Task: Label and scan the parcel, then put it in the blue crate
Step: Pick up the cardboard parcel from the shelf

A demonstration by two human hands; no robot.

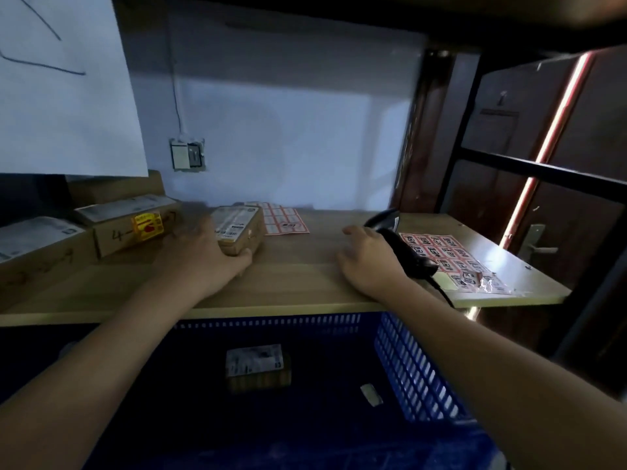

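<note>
A small brown cardboard parcel (241, 228) with a white shipping label lies on the wooden shelf (298, 283). My left hand (213, 257) is wrapped around its left and front sides. My right hand (368, 261) rests on the shelf with fingers spread, its outer edge against the black handheld scanner (403, 247), which lies on its side. A red-and-white sticker sheet (454, 261) lies under and right of the scanner. Another sticker sheet (285, 220) lies behind the parcel. The blue crate (410, 364) sits below the shelf and holds one labelled parcel (258, 366).
Several cardboard boxes (132, 225) with labels are stacked at the shelf's left. A large white sheet (64, 83) hangs above them. A wall socket (187, 155) sits behind. A black metal rack frame (543, 171) and a dark door stand to the right. A small scrap (371, 395) lies in the crate.
</note>
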